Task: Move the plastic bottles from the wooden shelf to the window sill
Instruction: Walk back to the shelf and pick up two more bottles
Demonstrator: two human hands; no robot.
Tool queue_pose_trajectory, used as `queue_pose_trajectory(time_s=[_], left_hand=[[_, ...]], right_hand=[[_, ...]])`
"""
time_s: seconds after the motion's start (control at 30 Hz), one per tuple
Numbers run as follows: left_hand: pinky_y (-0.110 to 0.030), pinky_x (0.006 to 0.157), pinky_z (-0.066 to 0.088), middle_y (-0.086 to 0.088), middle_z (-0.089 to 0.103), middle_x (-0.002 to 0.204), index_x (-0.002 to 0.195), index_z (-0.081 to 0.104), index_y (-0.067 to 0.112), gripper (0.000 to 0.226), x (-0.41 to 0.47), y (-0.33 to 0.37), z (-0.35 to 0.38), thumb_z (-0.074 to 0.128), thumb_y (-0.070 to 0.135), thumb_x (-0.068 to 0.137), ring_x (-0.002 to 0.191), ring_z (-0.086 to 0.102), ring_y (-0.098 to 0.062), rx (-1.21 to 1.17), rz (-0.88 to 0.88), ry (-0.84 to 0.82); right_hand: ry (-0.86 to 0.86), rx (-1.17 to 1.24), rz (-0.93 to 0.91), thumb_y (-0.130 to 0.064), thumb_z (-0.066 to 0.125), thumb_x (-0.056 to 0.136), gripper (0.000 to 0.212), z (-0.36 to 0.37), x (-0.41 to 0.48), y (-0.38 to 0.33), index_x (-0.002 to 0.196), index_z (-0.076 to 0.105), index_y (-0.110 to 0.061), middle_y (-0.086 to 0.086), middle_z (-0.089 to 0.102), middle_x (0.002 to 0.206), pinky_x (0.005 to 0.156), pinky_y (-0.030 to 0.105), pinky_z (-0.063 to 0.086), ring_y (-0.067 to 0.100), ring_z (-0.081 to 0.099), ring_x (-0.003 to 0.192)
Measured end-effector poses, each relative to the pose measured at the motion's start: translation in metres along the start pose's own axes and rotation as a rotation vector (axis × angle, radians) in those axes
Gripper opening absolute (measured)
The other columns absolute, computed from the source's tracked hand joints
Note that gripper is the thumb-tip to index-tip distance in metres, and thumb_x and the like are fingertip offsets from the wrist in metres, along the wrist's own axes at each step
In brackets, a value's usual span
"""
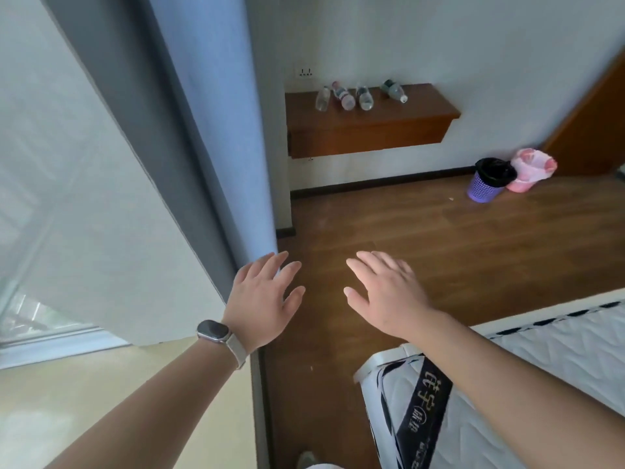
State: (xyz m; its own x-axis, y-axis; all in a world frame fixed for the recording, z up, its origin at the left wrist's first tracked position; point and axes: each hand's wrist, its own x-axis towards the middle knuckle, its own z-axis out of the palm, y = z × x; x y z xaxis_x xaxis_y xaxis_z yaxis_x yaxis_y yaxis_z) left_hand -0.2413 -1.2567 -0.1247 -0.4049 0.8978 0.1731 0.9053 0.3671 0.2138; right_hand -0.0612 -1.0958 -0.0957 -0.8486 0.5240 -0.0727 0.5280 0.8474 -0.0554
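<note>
Bottles, four of them, are all on the shelf, well apart from both my hands and far beyond the fingertips. Three stand in a close row near the back left corner of the shelf. The fourth bottle lies on its side near the middle of the back edge, with its cap toward the right. My left hand is stretched forward, palm down, with the fingers straight, a little spread and holding nothing. Its fingertips are just beside the lower edge of the curtain; I cannot tell if they touch it. A watch is on this wrist. My right hand is beside it, also palm down and holding nothing, fingers straight and close together, thumb out to the left. Both hands are over the floor. The sill is under my left forearm, and a mattress corner is under the right one. Two bins stand by the wall, to the right of the shelf.
</note>
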Motion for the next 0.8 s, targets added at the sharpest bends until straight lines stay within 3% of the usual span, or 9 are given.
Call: queue_pose_trajectory(time_s=[0.2, 0.4, 0.67, 0.8], left_hand=[[-0.052, 0.104, 0.043, -0.006, 0.059, 0.139, 0.131, 0.060, 0.023, 0.049, 0.049, -0.010, -0.003, 0.039, 0.049, 0.095, 0.128, 0.053, -0.033, -0.016, 0.046, 0.041], [-0.052, 0.105, 0.041, -0.006, 0.058, 0.140, 0.133, 0.058, 0.022, 0.043, 0.103, -0.010, 0.013, 0.055, 0.042, 0.095, 0.129, 0.052, -0.032, -0.046, 0.068, 0.037], [-0.050, 0.094, 0.049, -0.005, 0.063, 0.132, 0.127, 0.063, 0.022, 0.048, 0.207, -0.003, 0.027, 0.045, 0.047, 0.091, 0.119, 0.060, -0.031, -0.008, 0.062, 0.018], [-0.052, 0.101, 0.046, -0.006, 0.062, 0.137, 0.131, 0.062, 0.023, 0.041, 0.268, 0.004, 0.027, 0.060, 0.039, 0.094, 0.124, 0.058, -0.031, 0.052, 0.083, -0.013]], right_hand=[[0.012, 0.003, 0.064, -0.054, 0.035, 0.099, 0.058, -0.019, 0.032, 0.012, 0.151, 0.034, -0.028, -0.004, 0.031, 0.159, 0.116, 0.041, 0.021, 0.020, 0.024, 0.146], [0.025, -0.003, 0.123, -0.055, 0.035, 0.097, 0.059, -0.022, 0.068, 0.047, 0.150, 0.034, -0.028, -0.005, 0.033, 0.158, 0.114, 0.042, 0.026, 0.021, 0.027, 0.145], [0.016, 0.068, 0.161, -0.058, 0.029, 0.093, 0.063, -0.014, 0.150, 0.111, 0.147, 0.040, -0.027, -0.003, 0.038, 0.155, 0.111, 0.042, 0.031, 0.023, 0.033, 0.141], [0.045, 0.085, 0.141, -0.057, 0.029, 0.091, 0.062, -0.023, 0.192, 0.143, 0.140, 0.050, -0.025, 0.000, 0.048, 0.148, 0.104, 0.043, 0.039, 0.025, 0.043, 0.134]])
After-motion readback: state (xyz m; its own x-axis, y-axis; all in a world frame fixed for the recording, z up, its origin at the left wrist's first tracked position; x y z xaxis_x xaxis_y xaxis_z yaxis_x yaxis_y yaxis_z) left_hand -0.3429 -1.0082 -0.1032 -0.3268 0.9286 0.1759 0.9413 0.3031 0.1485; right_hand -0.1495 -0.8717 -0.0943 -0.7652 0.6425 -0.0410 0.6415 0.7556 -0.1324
